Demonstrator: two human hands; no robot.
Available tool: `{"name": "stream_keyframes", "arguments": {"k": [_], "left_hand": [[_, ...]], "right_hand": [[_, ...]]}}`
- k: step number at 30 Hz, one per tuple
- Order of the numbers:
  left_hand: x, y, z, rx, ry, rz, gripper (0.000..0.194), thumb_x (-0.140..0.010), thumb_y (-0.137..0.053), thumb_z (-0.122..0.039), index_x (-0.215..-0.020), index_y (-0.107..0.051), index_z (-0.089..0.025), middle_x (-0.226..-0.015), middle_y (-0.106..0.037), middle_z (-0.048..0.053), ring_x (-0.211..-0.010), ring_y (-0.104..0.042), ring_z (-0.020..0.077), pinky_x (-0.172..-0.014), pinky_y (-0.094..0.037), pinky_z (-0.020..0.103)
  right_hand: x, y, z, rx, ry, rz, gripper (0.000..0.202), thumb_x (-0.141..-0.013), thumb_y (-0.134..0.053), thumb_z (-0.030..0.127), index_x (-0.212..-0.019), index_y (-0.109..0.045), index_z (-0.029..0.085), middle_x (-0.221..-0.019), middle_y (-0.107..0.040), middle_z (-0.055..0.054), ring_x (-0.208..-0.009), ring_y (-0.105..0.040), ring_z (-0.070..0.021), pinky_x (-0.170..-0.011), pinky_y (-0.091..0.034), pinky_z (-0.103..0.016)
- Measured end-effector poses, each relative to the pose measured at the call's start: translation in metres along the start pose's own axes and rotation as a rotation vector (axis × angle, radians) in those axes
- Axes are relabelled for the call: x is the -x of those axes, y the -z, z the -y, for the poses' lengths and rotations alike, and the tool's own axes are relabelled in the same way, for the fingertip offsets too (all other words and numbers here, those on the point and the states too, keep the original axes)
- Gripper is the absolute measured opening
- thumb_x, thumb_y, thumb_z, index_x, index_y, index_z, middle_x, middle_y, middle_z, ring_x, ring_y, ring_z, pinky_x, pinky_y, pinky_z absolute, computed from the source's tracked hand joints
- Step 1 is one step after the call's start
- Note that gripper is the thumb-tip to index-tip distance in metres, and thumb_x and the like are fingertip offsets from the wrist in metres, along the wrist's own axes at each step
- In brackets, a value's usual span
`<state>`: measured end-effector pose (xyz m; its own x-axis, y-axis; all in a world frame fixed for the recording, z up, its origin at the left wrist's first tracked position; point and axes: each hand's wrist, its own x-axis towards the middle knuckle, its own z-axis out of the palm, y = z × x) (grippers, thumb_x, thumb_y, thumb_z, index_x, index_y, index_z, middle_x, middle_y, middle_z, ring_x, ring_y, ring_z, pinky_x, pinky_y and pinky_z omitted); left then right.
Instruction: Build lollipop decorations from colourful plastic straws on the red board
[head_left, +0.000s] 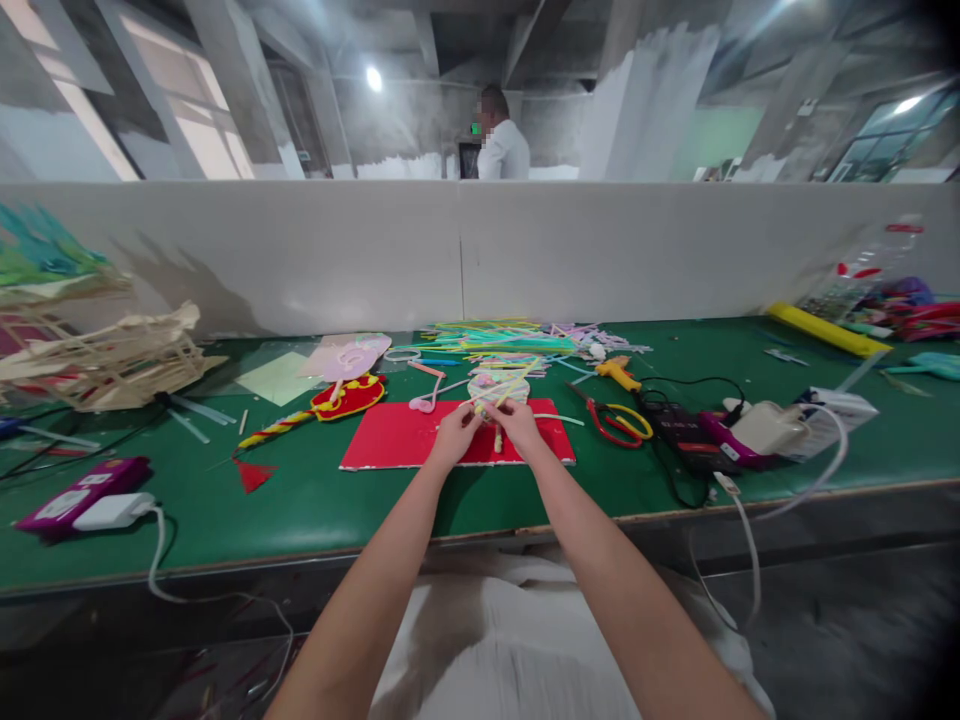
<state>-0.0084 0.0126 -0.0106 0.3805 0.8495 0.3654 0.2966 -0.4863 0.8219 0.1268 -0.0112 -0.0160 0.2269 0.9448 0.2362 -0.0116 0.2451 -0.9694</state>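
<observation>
My left hand (455, 434) and my right hand (516, 424) meet above a red board (390, 437) on the green table. Between their pinched fingertips is a small pale yellow craft piece (481, 408), partly hidden by the fingers. Just behind the hands lies a round pale piece (517, 388) with pink bits on it. A pink bent stem with a heart-like loop (424, 404) rests at the board's back edge. Farther back is a pile of coloured pipe cleaners (502, 340).
Left are a red and yellow fan-shaped craft (349, 398), a purple power strip (84, 497) and a wooden model (112, 350). Right are red-handled pliers (616, 424), an orange glue gun (618, 373), a black device (686, 436) and cables. A person (505, 145) is beyond the partition.
</observation>
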Motion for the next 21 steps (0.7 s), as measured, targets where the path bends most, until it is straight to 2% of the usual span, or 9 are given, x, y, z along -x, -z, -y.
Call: {"name": "stream_keyframes", "arguments": {"k": [4,6,13,18,21], "left_hand": [[-0.0006,0.0007,0.0006,0.001,0.006,0.013,0.020,-0.074,-0.044,-0.032,-0.066,-0.052,-0.016,-0.063,-0.057,0.000,-0.061,-0.050,0.0117,-0.059,-0.038,0.022],[-0.0007,0.0015,0.0005,-0.017,0.013,0.011,0.021,-0.074,-0.044,-0.033,-0.064,-0.051,-0.016,-0.060,-0.056,-0.001,-0.059,-0.049,0.0114,-0.057,-0.037,0.022],[-0.0009,0.0020,0.0004,0.004,0.037,0.006,0.021,-0.072,-0.046,-0.033,-0.062,-0.050,-0.015,-0.059,-0.055,-0.002,-0.058,-0.048,0.0108,-0.057,-0.037,0.022],[-0.0005,0.0005,-0.0037,0.059,0.021,-0.006,0.020,-0.073,-0.046,-0.034,-0.067,-0.052,-0.016,-0.060,-0.055,-0.002,-0.058,-0.049,0.0105,-0.058,-0.038,0.022],[-0.0006,0.0013,-0.0062,0.118,0.035,0.035,0.023,-0.074,-0.044,-0.036,-0.067,-0.051,-0.016,-0.059,-0.055,-0.001,-0.057,-0.050,0.0109,-0.059,-0.039,0.022]], "right_hand": [[0.0034,-0.0004,0.0015,-0.047,-0.071,0.038,0.030,-0.060,-0.059,0.047,-0.066,-0.056,0.018,-0.056,-0.056,0.002,-0.037,-0.044,-0.0091,-0.034,-0.036,-0.023],[0.0039,-0.0005,0.0019,-0.044,-0.081,0.051,0.031,-0.060,-0.059,0.048,-0.067,-0.055,0.018,-0.056,-0.055,0.002,-0.035,-0.042,-0.0086,-0.031,-0.034,-0.023],[0.0010,-0.0005,0.0022,0.030,0.010,0.000,0.030,-0.059,-0.060,0.046,-0.060,-0.055,0.017,-0.055,-0.056,0.000,-0.049,-0.052,-0.0121,-0.045,-0.042,-0.024],[0.0062,0.0001,0.0057,-0.058,-0.086,0.060,0.032,-0.060,-0.058,0.050,-0.064,-0.052,0.019,-0.050,-0.051,0.003,-0.032,-0.041,-0.0084,-0.030,-0.036,-0.023],[0.0068,0.0000,0.0072,-0.068,-0.079,0.052,0.032,-0.059,-0.059,0.050,-0.062,-0.052,0.019,-0.050,-0.051,0.003,-0.033,-0.041,-0.0085,-0.030,-0.035,-0.023]]}}
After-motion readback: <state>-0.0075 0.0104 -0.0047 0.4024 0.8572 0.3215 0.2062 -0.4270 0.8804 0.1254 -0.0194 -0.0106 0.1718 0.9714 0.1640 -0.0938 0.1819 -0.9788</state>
